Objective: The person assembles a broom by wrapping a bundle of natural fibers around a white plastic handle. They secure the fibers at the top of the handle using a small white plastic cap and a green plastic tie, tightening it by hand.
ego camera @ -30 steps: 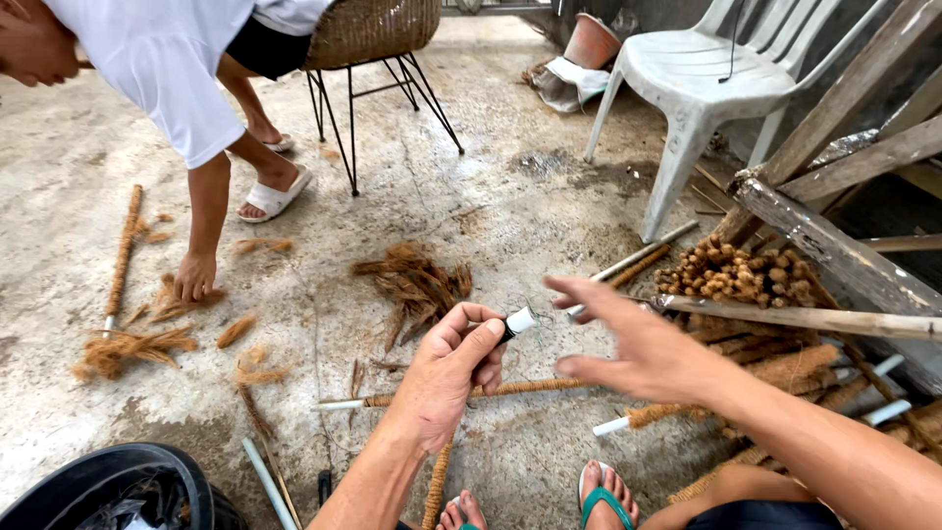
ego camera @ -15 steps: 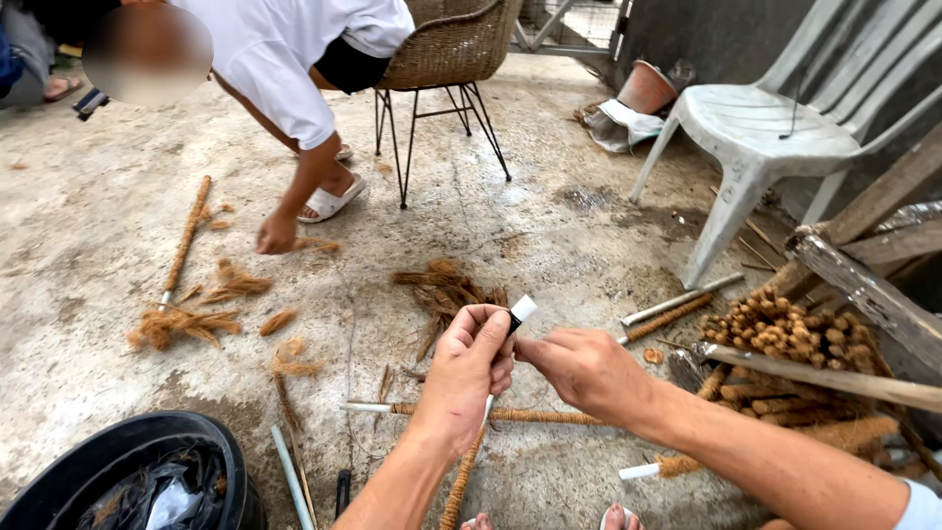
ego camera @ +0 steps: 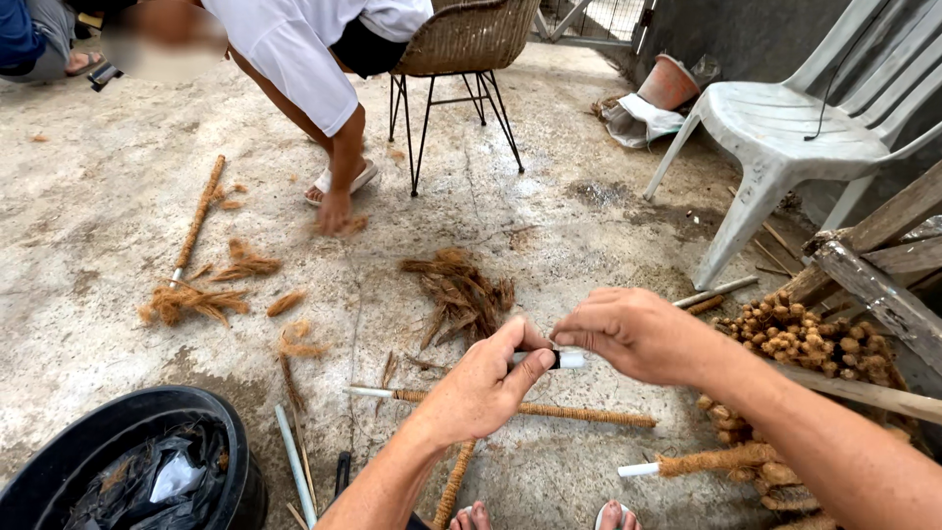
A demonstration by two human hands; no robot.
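Both hands meet over the concrete floor (ego camera: 118,245): the left hand (ego camera: 481,388) pinches a small white-and-black tube (ego camera: 561,359) between thumb and forefinger, and the right hand (ego camera: 638,334) closes on its other end from above. Fingers cover most of the tube, so its full shape cannot be made out.

At far left a black tub (ego camera: 59,461) is cut off by the bottom edge, its contents a dark crumpled tangle. Beyond it lie a fibre-wrapped stick (ego camera: 199,211) and loose fibre tufts (ego camera: 191,302). Another person's hand (ego camera: 334,211) touches the floor near a wicker chair (ego camera: 471,39); their upper body is cropped. A heap of brown fibre (ego camera: 459,292) sits just ahead of the hands, and a wrapped rod (ego camera: 579,412) lies below them. Bare floor lies open between the heap and the chair. To the right, a pile of wrapped pieces (ego camera: 795,339), wooden planks (ego camera: 873,285) and a white plastic chair (ego camera: 785,128) crowd the edge.
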